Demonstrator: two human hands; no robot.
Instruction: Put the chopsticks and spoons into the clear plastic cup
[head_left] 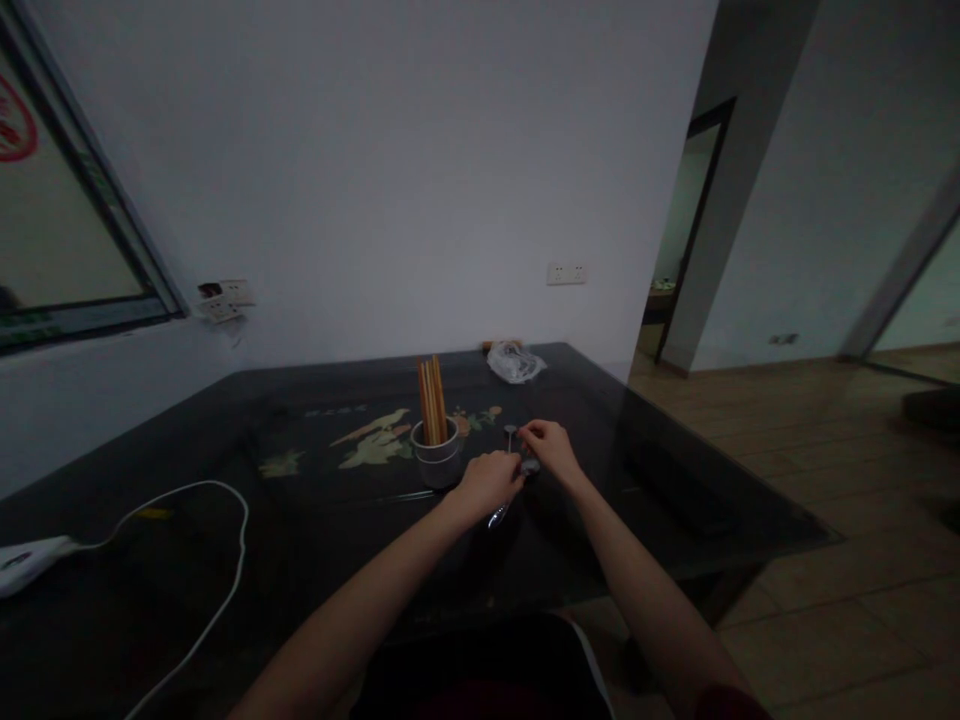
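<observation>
Orange chopsticks [431,400], white cup [439,455]

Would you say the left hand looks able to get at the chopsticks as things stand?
Probably yes: the left hand rests just beside the cup holding the chopsticks, nothing between them, though it seems to grip a metal utensil.
</observation>
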